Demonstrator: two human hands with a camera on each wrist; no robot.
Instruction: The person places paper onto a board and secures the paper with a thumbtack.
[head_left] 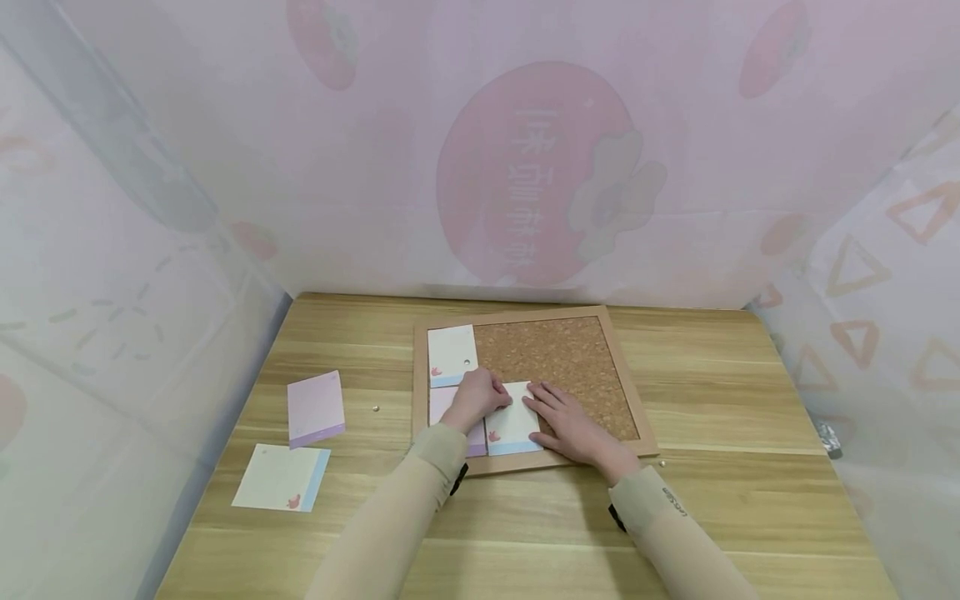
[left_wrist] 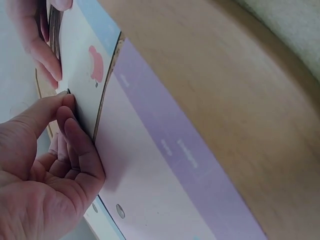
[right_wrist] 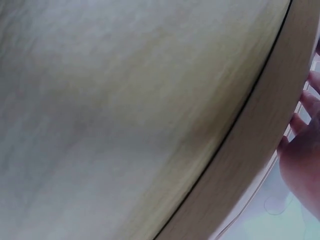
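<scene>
A white note with a blue strip and a pink apple print point(head_left: 516, 429) lies on the framed cork board point(head_left: 551, 346). My left hand point(head_left: 477, 398) pinches a tiny thumbtack point(left_wrist: 69, 91) between thumb and fingers at this note's upper left; the fingers mostly hide it. Along the note's right edge, my right hand point(head_left: 573, 429) rests with its fingers spread. A purple note point(left_wrist: 150, 150) sits left of the white one, partly under my left hand, with a round metal thumbtack point(left_wrist: 120, 211) in it. Above it, another white note point(head_left: 450, 350) carries a thumbtack point(head_left: 467, 362).
On the wooden table point(head_left: 720, 392), left of the board, are a loose purple note point(head_left: 315, 408) and a loose white note point(head_left: 277, 477). One small thumbtack point(head_left: 376, 408) lies near them. Another small tack point(head_left: 662, 463) is by the board's lower right corner. Printed curtains surround the table.
</scene>
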